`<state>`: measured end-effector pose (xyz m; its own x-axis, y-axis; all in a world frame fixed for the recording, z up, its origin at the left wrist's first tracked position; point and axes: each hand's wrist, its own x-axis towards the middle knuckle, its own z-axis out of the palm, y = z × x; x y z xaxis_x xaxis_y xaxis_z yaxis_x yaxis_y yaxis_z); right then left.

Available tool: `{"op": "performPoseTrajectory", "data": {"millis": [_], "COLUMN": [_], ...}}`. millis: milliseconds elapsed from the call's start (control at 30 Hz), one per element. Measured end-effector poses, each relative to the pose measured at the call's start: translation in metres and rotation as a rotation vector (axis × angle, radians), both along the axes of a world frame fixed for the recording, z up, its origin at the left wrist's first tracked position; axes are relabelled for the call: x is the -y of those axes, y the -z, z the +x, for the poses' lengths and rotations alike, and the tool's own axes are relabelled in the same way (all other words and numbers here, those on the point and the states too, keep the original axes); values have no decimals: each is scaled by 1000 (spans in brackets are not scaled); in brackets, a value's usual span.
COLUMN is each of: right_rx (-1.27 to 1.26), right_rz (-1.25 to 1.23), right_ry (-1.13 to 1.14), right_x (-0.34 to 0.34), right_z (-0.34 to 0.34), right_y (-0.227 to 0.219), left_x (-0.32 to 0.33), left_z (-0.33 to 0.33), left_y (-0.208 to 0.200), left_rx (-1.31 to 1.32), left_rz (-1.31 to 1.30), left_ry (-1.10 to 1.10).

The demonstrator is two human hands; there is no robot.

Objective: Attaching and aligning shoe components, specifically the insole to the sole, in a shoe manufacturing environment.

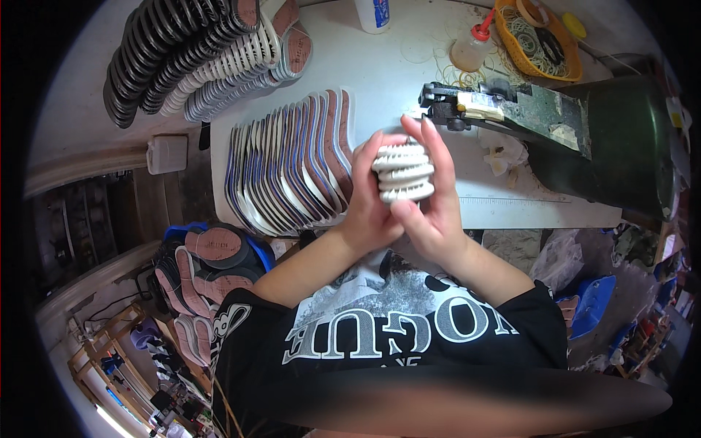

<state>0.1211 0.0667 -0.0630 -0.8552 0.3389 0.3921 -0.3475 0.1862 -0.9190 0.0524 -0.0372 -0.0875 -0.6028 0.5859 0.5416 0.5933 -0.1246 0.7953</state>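
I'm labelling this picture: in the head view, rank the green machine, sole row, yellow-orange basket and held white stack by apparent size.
Green machine
Sole row
Yellow-orange basket
Held white stack (likely nearer the camera, so true size is unsure)

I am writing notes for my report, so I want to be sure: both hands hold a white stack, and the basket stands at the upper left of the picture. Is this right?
Not quite: the head view shows the basket at the upper right. The left hand and right hand do hold the white stack.
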Motion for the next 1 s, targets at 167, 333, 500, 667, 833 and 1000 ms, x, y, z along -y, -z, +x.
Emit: {"op": "performPoseTrajectory", "data": {"millis": [167,333,500,667,833,1000], "right_rx": [364,395,560,590,675,593], "right_rz": [194,216,392,241,-133,644], "right_ry": [-51,-48,-70,-325,-230,190], "right_x": [-17,-15,-15,-41,-68,-50], "right_z": [-10,-17,-19,-12,9,42], "right_y": [56,61,27,40,67,38], "left_x": [-2,-15,-19,-22,-17,23], "left_z": [-38,-47,-73,-70,-55,-59], "left_y": [34,1,-9,-10,5,4], "left_rx": [-31,325,90,7,441,-299], "left_rz": [-214,-88,-593,-895,-542,-886], "left_ry": [14,-163,-435,-387,32,-300]}}
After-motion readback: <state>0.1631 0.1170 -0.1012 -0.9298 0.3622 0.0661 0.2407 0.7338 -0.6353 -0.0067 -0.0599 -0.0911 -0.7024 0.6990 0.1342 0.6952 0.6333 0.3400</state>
